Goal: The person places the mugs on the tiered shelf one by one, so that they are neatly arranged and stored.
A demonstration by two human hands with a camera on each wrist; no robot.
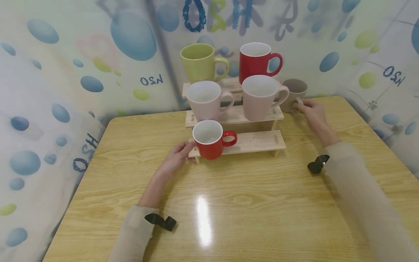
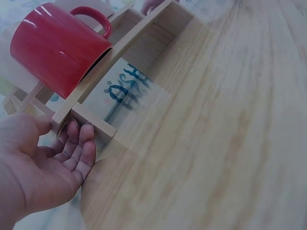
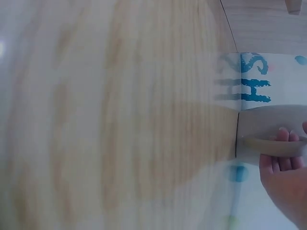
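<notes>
A small red mug (image 1: 209, 140) (image 2: 57, 48) stands at the left end of the bottom step of a stepped wooden rack (image 1: 258, 142) (image 2: 93, 124). My left hand (image 1: 178, 156) (image 2: 53, 163) holds that end of the rack, thumb by the mug's base and curled fingers (image 2: 79, 143) against the rack's leg. To the right of the rack a taupe mug (image 1: 294, 91) (image 3: 273, 124) stands on the table. My right hand (image 1: 306, 109) (image 3: 283, 167) grips its handle (image 3: 271, 146), fingers curled round it.
Two pale pink mugs (image 1: 206, 98) (image 1: 260, 96) fill the middle step. A green mug (image 1: 198, 62) and a tall red mug (image 1: 255, 60) stand on the top step. The wooden table (image 1: 229, 203) ends against bubble-patterned walls (image 1: 49, 91) on three sides.
</notes>
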